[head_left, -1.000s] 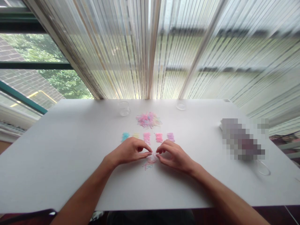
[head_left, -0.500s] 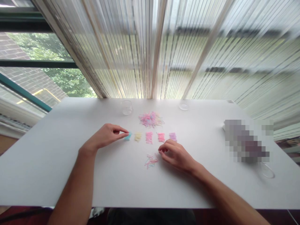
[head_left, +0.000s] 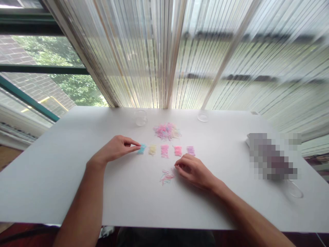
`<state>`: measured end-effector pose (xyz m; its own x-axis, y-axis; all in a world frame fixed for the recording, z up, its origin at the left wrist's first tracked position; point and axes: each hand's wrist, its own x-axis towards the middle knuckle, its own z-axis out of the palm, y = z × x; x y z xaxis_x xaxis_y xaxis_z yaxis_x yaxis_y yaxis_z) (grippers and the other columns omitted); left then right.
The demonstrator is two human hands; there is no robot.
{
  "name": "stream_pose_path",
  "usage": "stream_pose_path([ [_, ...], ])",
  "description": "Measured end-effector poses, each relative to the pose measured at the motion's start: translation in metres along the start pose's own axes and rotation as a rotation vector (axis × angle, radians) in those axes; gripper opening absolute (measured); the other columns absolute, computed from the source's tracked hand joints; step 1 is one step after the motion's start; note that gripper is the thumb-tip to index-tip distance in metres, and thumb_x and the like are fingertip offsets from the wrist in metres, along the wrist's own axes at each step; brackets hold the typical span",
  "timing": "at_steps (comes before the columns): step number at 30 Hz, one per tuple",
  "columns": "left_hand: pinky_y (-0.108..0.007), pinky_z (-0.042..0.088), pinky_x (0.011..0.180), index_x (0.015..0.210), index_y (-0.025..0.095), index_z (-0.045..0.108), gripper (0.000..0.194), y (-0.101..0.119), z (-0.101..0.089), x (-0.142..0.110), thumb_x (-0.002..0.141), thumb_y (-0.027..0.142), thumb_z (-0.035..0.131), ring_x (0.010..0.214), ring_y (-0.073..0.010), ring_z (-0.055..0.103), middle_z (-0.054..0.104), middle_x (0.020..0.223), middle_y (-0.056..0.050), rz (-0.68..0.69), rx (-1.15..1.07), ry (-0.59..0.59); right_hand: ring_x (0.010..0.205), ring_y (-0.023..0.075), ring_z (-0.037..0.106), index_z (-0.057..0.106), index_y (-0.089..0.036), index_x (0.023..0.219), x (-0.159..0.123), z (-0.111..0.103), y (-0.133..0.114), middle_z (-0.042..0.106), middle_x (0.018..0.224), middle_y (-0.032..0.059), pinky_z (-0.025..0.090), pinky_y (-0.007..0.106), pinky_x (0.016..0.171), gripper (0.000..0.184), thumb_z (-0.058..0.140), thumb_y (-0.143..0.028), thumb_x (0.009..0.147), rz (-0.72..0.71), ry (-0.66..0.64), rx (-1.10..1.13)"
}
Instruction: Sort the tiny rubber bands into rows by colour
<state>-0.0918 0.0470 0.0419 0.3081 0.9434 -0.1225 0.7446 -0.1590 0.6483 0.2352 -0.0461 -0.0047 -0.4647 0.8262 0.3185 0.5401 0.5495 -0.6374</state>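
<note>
My left hand (head_left: 119,147) pinches with thumb and forefinger at the edge of a stack of small blue loop-shaped pieces (head_left: 141,149), which look like paper clips. Whatever lies between those fingertips is too small to make out. To the right of the blue stack come similar stacks in yellow (head_left: 152,150), pink (head_left: 165,151), coral pink (head_left: 178,151) and purple (head_left: 191,150). My right hand (head_left: 192,170) rests on the table with its fingertips together, beside a small loose pile of mixed pieces (head_left: 167,177); what it grips, if anything, is hidden.
Behind the stacks lies a larger mixed heap of pastel pieces (head_left: 167,131). A clear jar (head_left: 141,118) and a clear round lid (head_left: 203,117) stand near the back edge of the white table (head_left: 133,202). A blurred-out object (head_left: 272,156) with a loop lies at right.
The view has shifted slightly, so things on the table appear a little further right. Both hands stay almost in place, the left still at the blue stack and the right beside the small pile.
</note>
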Motion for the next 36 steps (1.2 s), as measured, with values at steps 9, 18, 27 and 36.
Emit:
stream_pose_path([
  [9, -0.022, 0.036, 0.051, 0.089, 0.019, 0.084, 0.037, 0.013, 0.020, 0.002, 0.077, 0.053, 0.076, 0.059, -0.0128, 0.052, 0.068, 0.066, -0.003, 0.138, -0.097, -0.018, 0.072, 0.0165, 0.056, 0.065, -0.020, 0.090, 0.000, 0.001, 0.001, 0.062, 0.078, 0.0032, 0.045, 0.029, 0.067, 0.012, 0.054, -0.015, 0.093, -0.008, 0.006, 0.006],
  [18, -0.020, 0.036, 0.056, 0.093, 0.024, 0.084, 0.016, 0.039, 0.071, 0.008, 0.087, 0.034, 0.073, 0.058, -0.0093, 0.050, 0.063, 0.064, 0.001, 0.385, -0.034, -0.047, 0.071, 0.0164, 0.057, 0.065, -0.020, 0.091, 0.000, 0.001, 0.001, 0.063, 0.079, 0.0036, 0.046, 0.029, 0.067, 0.011, 0.055, -0.016, 0.093, -0.021, 0.026, -0.006],
  [27, -0.019, 0.036, 0.056, 0.091, 0.026, 0.083, 0.012, 0.034, 0.076, 0.013, 0.088, 0.030, 0.073, 0.057, -0.0082, 0.051, 0.063, 0.064, 0.003, 0.420, 0.051, 0.000, 0.072, 0.0170, 0.057, 0.066, -0.020, 0.090, -0.001, 0.002, 0.002, 0.063, 0.079, 0.0035, 0.046, 0.029, 0.067, 0.011, 0.057, -0.015, 0.092, -0.015, 0.009, -0.020],
  [36, -0.019, 0.037, 0.057, 0.091, 0.026, 0.083, 0.011, 0.033, 0.075, 0.012, 0.086, 0.027, 0.074, 0.058, -0.0080, 0.053, 0.065, 0.065, 0.003, 0.433, 0.021, 0.016, 0.071, 0.0169, 0.057, 0.066, -0.020, 0.089, -0.001, 0.002, 0.003, 0.063, 0.078, 0.0033, 0.046, 0.029, 0.067, 0.011, 0.056, -0.015, 0.093, -0.004, 0.017, -0.035],
])
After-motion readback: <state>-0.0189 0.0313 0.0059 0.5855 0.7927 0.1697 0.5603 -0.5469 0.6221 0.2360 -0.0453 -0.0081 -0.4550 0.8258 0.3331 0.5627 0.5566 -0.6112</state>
